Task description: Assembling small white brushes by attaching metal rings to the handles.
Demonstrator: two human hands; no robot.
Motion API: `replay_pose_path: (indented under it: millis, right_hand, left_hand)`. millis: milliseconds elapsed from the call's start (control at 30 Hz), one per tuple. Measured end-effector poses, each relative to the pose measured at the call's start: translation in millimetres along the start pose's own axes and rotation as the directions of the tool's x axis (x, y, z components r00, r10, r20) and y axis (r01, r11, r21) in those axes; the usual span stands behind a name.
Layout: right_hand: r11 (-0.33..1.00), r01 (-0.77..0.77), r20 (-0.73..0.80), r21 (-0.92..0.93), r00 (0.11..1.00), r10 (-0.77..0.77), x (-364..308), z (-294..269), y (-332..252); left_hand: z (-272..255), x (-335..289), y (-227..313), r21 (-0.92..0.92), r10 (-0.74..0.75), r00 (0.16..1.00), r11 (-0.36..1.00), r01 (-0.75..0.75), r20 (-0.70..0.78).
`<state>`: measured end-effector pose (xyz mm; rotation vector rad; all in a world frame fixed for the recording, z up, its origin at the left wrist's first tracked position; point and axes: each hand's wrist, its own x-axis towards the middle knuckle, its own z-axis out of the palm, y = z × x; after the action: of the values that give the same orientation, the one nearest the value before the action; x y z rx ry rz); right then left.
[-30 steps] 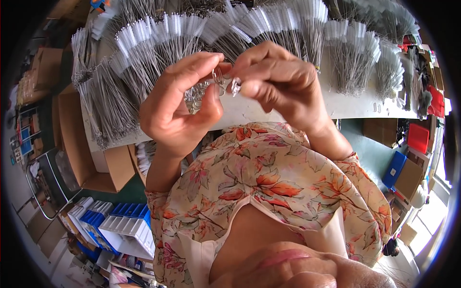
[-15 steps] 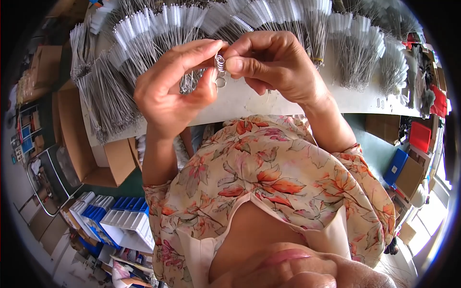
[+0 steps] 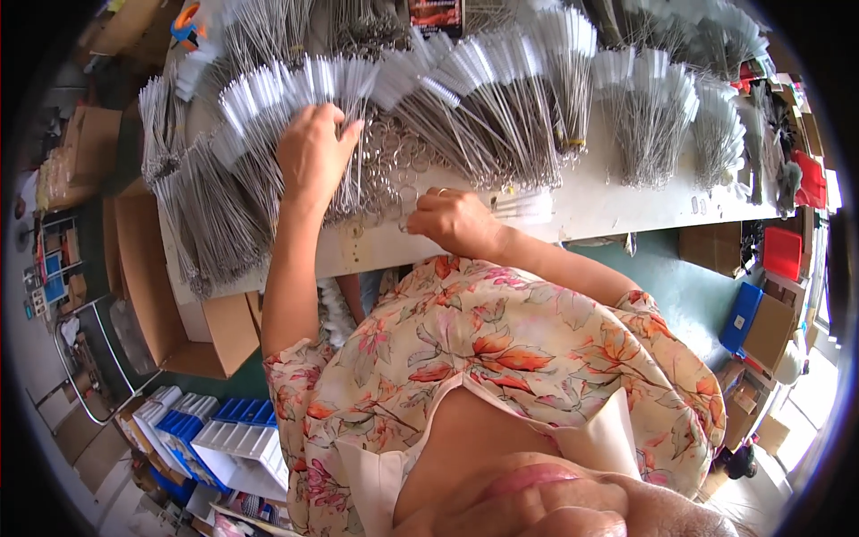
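My left hand (image 3: 313, 157) is over a fan of thin wire brushes (image 3: 259, 103) with white bristle ends. Its thumb stands apart from the curled fingers, and the fingertips are partly hidden among the brushes. Lower and to the right, near the table's front edge, my right hand (image 3: 456, 221) is closed in a pinch. A small metal ring (image 3: 403, 227) shows at its fingertips. Loose metal rings (image 3: 394, 148) lie between the brush bundles, just beyond my right hand. A few white-ended brushes (image 3: 523, 208) lie flat beside that hand.
More brush bundles (image 3: 649, 116) spread along the pale table (image 3: 617, 210). Orange-handled scissors (image 3: 186, 27) lie at the far left, and a dark printed packet (image 3: 436, 16) at the back. An open cardboard box (image 3: 201, 331) stands left of the table, with blue and white bins (image 3: 237, 438) below.
My hands have parted from a ring coil held up together. The left has moved out over the brushes; the right has dropped toward the table's front edge.
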<state>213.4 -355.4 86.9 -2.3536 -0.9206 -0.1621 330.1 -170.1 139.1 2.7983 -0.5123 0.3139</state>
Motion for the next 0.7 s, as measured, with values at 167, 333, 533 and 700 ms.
replay_pose_path:
  millis: [167, 333, 533, 700]
  right_hand:
    - [0.996, 0.089, -0.230, 0.000, 0.969, -0.087, 9, -25, 16]
    - [0.892, -0.393, -0.371, -0.222, 0.880, 0.296, 22, -84, 39]
    - [0.866, -0.400, -0.251, -0.301, 0.909, 0.332, 26, -87, 58]
    - [0.821, -0.511, -0.320, 0.254, 0.757, 0.570, 38, -119, 53]
  left_hand:
    - [0, -3, -11, -0.091, -0.021, 0.999, 0.996, 0.017, -0.043]
    - [-12, -7, -18, -0.191, -0.131, 0.989, 0.975, 0.117, -0.063]
    - [-65, -14, -28, -0.819, -0.556, 0.808, 0.547, 0.175, -0.198]
    - [-85, -56, -180, -0.090, -0.602, 0.776, 0.797, 0.597, -0.186]
